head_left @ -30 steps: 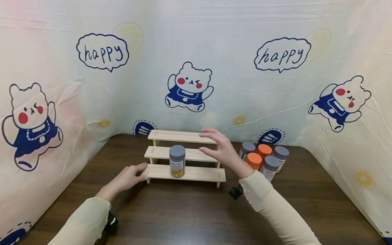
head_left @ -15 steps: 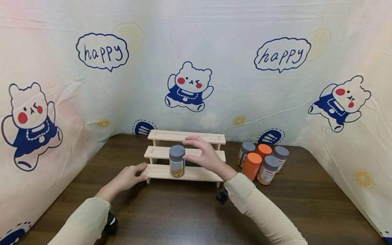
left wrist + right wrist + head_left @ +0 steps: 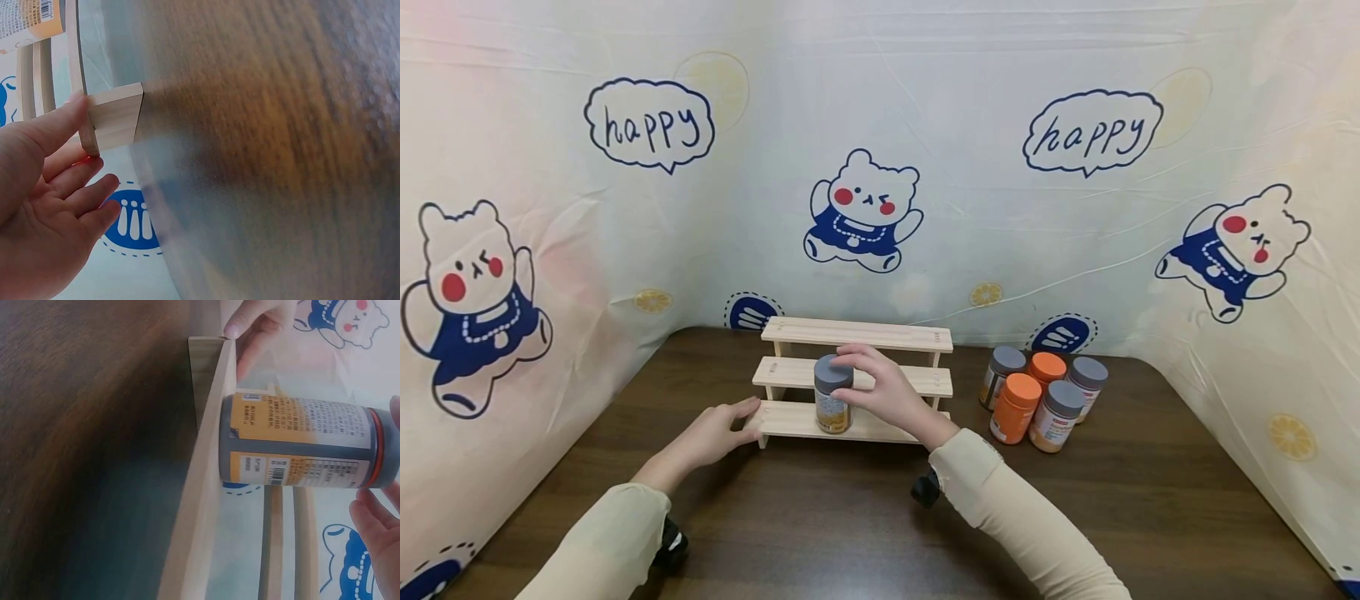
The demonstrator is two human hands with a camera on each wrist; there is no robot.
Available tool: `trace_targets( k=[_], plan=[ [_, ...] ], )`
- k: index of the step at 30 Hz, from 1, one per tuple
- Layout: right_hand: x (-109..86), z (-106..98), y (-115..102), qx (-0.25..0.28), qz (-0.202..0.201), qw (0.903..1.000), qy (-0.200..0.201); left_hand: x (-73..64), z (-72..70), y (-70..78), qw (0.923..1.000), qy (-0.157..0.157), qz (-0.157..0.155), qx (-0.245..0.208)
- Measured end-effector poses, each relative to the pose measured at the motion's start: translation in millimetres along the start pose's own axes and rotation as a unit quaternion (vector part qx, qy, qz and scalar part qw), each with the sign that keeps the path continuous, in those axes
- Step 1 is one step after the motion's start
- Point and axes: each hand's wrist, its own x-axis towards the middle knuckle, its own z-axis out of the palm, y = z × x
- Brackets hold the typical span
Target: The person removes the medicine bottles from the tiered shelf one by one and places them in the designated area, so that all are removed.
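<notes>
A supplement bottle with a grey cap and an orange-and-white label stands upright on the lowest step of a three-tier wooden rack. My right hand holds the bottle at its cap, thumb on one side and fingers on the other. In the right wrist view the bottle has its base against the step, and fingers reach its cap end. My left hand pinches the left end of that same step. The left wrist view shows the thumb on top of the board with fingers below.
To the right of the rack, several more bottles stand grouped on the dark wooden table: an orange bottle and a grey-capped bottle are in front. A printed curtain encloses the table behind and at both sides.
My right hand has moved left from over the rack's right part to the bottle and now holds its cap. The left hand and the rack have stayed in place.
</notes>
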Motion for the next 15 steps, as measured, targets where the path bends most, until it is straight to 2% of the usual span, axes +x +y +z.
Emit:
trace_targets(
  k=[15],
  plan=[
    [-0.3,9.9,5.3,0.012,-0.021,0.9995,0.018,0.8,0.3,-0.9,1.0,0.002,0.001,0.003]
  ],
)
